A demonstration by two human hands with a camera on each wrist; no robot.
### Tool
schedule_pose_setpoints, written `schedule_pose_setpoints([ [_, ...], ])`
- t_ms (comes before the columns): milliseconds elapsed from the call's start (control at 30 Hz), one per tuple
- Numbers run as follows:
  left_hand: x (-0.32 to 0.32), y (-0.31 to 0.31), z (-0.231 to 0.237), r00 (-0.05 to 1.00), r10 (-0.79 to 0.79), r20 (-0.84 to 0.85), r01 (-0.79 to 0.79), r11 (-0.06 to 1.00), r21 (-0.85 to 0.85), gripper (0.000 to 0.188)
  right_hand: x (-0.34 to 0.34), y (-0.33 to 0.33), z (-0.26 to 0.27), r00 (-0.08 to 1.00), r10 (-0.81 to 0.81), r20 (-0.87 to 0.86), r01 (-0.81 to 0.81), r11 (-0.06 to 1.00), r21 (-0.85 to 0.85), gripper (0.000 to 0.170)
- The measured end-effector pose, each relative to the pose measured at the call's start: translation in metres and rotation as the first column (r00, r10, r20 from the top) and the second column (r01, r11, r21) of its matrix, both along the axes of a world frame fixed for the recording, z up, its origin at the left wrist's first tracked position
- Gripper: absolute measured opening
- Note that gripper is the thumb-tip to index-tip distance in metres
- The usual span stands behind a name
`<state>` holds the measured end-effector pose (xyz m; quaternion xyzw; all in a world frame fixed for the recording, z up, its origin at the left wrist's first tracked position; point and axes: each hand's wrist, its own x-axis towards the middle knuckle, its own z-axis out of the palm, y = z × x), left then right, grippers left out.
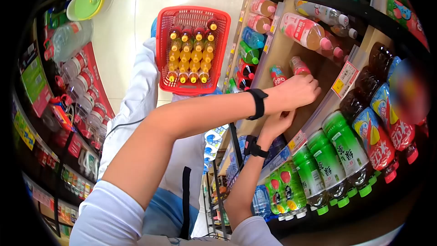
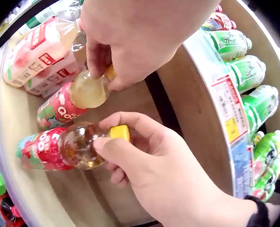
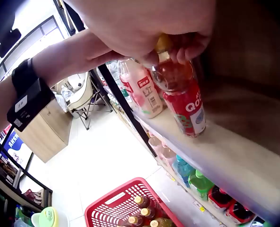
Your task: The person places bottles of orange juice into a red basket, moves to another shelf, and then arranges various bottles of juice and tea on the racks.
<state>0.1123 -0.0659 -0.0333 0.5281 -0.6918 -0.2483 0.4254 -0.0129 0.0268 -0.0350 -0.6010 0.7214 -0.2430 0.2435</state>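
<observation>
My left hand (image 1: 293, 93) (image 2: 140, 38) curls its fingers at the yellow cap of a pale-drink Qoo bottle (image 2: 62, 106), gripping its top. Lower in the left wrist view, my right hand (image 2: 159, 165) pinches the neck, just below the yellow cap, of an amber-drink Qoo bottle (image 2: 43, 149) (image 3: 185, 106). Both bottles lean side by side on the wooden shelf (image 2: 66, 189), with red labels. Seen from the head, the right hand (image 1: 277, 125) is partly hidden below the left. The right wrist view shows the right hand (image 3: 154, 28) over the amber bottle's cap.
A red basket (image 1: 224, 50) (image 3: 93, 213) on the floor holds rows of yellow-capped bottles. Large pink-labelled bottles (image 1: 302, 29) stand beyond the Qoo bottles. Green tea bottles (image 1: 346, 148) line the neighbouring shelf, behind a price-tag rail (image 1: 343, 79). A shelf of large bottles (image 1: 82, 82) is on the left.
</observation>
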Motion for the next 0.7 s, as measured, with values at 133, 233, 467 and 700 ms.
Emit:
schedule_pose_setpoints([
  [133,-0.028,-0.022,-0.016,0.999,0.036,0.000,-0.036,0.999,0.024,0.019,0.002,-0.019,-0.006,0.986,0.094,-0.134,-0.093,0.996,0.020,0.026],
  [233,-0.036,-0.038,-0.026,0.996,0.012,0.091,-0.011,1.000,-0.008,0.019,-0.003,-0.032,-0.016,0.980,0.132,-0.151,-0.138,0.990,-0.030,0.027],
  [467,-0.052,-0.066,-0.042,0.997,-0.033,0.065,0.027,0.995,0.093,0.019,0.019,-0.039,-0.014,0.993,-0.098,-0.063,0.102,0.993,0.061,0.040],
  [700,-0.052,-0.071,-0.036,0.989,-0.005,-0.145,0.053,0.943,0.328,0.024,-0.060,-0.027,-0.079,0.996,0.061,0.059,-0.072,0.974,0.214,0.043],
])
